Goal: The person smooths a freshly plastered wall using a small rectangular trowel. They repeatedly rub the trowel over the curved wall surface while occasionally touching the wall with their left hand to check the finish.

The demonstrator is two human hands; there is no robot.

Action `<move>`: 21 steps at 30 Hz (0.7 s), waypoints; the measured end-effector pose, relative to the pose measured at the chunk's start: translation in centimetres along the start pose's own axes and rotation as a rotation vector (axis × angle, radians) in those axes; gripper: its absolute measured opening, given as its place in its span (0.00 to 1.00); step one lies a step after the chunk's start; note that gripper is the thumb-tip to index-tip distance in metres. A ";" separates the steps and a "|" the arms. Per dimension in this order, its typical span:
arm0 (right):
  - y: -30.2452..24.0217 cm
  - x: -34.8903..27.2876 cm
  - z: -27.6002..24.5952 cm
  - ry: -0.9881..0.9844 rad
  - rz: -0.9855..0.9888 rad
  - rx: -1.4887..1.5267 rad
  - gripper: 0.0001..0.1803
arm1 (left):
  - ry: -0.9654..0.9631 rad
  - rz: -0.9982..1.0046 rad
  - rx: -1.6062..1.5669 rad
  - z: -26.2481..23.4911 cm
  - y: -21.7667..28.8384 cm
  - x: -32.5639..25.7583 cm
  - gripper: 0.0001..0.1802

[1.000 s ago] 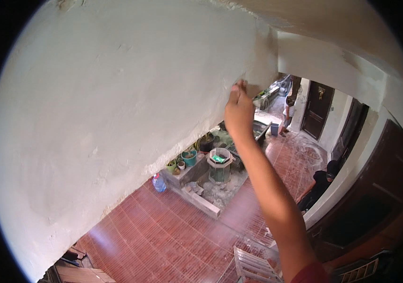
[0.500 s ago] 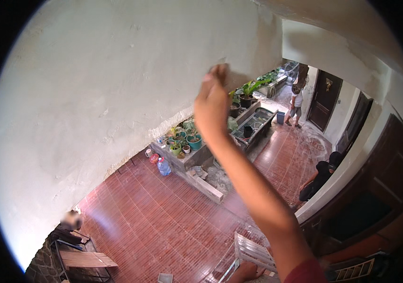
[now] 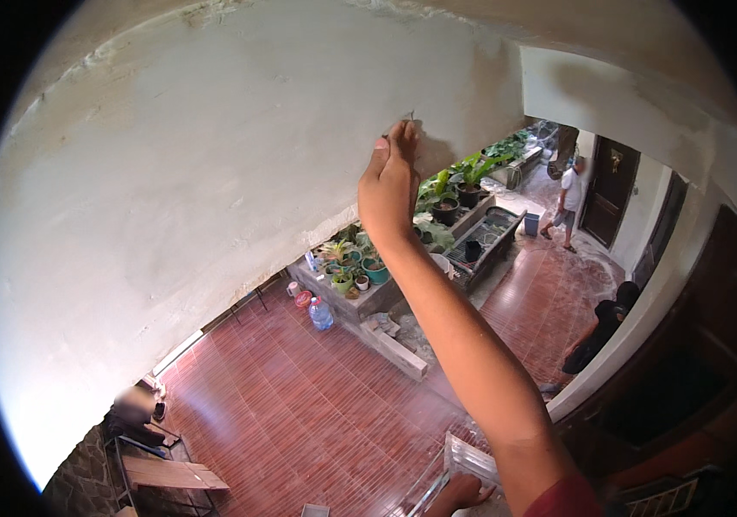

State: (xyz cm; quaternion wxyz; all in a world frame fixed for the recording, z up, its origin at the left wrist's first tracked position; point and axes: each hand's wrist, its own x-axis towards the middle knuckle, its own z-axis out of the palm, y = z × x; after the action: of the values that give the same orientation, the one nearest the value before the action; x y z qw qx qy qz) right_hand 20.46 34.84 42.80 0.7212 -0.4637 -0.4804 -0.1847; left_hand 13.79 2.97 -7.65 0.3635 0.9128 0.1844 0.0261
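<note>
My right hand (image 3: 390, 185) is raised against the white plastered wall (image 3: 213, 172), fingers closed and pressed flat to it. A small thin piece (image 3: 410, 115) sticks out just above the fingertips; I cannot tell what it is. My right forearm rises from the lower right edge. At the bottom edge my left hand (image 3: 459, 495) grips the top of a metal ladder-like frame (image 3: 470, 455).
Far below lies a red tiled floor (image 3: 299, 405) with a concrete planter of potted plants (image 3: 360, 276) and a water bottle (image 3: 320, 314). A person in a white shirt (image 3: 568, 194) stands by a dark door; another (image 3: 599, 332) crouches. A wooden bench (image 3: 170, 474) stands lower left.
My right hand has slid leftward along the wall's lower edge. The view has swung, showing more of the floor and the planter. My left hand has come into view at the bottom.
</note>
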 end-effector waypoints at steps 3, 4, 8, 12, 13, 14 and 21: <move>-0.3 0.0 0.0 -0.121 0.027 -0.088 0.28 | -0.008 0.033 0.012 0.5 -0.2 0.0 0.39; -0.4 0.1 0.1 -0.043 -0.018 -0.041 0.28 | 0.014 0.030 0.003 0.7 -0.3 -0.1 0.39; -1.1 0.0 0.2 0.025 -0.001 0.011 0.28 | 0.069 0.015 -0.002 1.2 -0.7 0.0 0.38; -1.2 -0.5 0.2 -0.039 -0.017 -0.034 0.28 | 0.137 0.097 0.022 1.6 -1.1 0.2 0.38; -1.1 -0.5 0.1 -0.006 -0.029 0.003 0.28 | 0.141 0.077 0.015 1.7 -1.1 0.2 0.38; -0.8 -0.4 0.2 0.068 -0.039 0.052 0.28 | 0.140 0.052 0.008 1.7 -1.1 0.3 0.37; 0.5 -0.4 1.0 0.029 0.005 -0.028 0.29 | 0.104 0.008 0.062 1.7 -1.0 -0.1 0.37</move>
State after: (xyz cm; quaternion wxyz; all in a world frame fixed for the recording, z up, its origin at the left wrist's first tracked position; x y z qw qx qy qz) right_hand 20.13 35.84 42.29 0.7219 -0.4723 -0.4661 -0.1963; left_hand 13.70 2.51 -9.62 0.3251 0.9217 0.2001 0.0691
